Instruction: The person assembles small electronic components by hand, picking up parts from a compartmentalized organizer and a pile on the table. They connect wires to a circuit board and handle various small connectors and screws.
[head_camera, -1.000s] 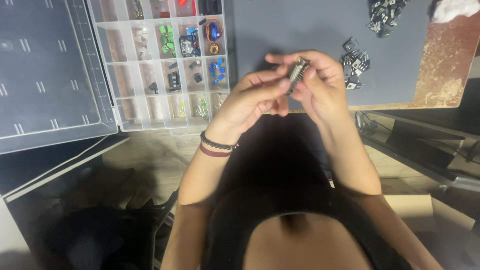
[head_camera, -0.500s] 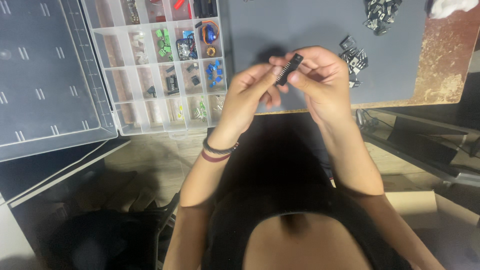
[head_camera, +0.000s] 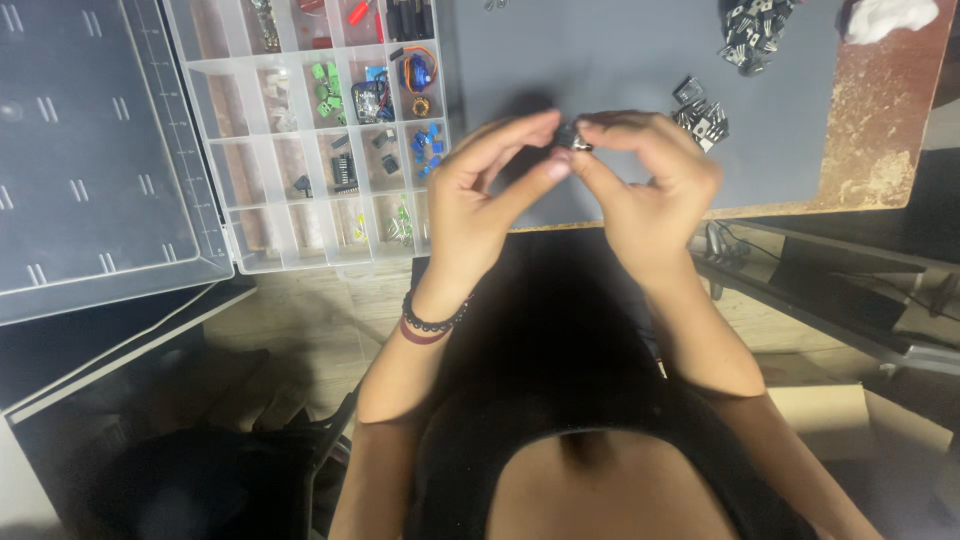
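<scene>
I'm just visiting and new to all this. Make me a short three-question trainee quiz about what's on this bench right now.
1. True or false: the left hand and the right hand pinch one small dark part between their fingertips.
2. Where does the clear compartment box lie from the hands? A) to the person's left B) to the person's right C) under the hands
3. Fill in: the small pile of dark metal-tabbed parts lies on the ____ mat.

Key: 1 true; 2 A; 3 grey.
</scene>
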